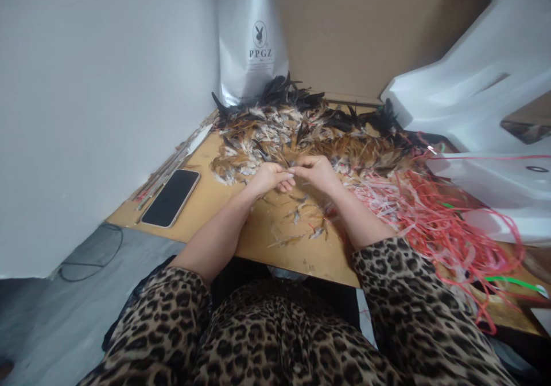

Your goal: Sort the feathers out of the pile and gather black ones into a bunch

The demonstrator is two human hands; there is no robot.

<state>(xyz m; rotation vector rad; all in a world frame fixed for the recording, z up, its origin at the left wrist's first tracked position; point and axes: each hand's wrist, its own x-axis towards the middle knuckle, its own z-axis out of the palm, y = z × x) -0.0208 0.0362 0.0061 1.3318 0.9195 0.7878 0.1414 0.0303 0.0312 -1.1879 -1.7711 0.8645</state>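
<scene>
Left hand (270,178): thumb and fingers drawn together, tips meeting the right hand's.
Right hand (317,172): fingers pinched close; what lies between the two hands is too small to tell. Grip seemingly suited to fine, light pieces.
Loose feathers (318,233): few, scattered on the bench (253,245), just nearer the body than the fingers.
Feather heap (275,127): brown, white, black; directly beyond the fingers, presumably for short reach.
Red and white strips (447,222): tangled, right of the fingers, probably grouped apart from feathers.
Phone (171,197): flat, dark-screened, left of the fingers, likely aside to leave working room.
Silver bag (253,2): upright, beyond the heap.
</scene>
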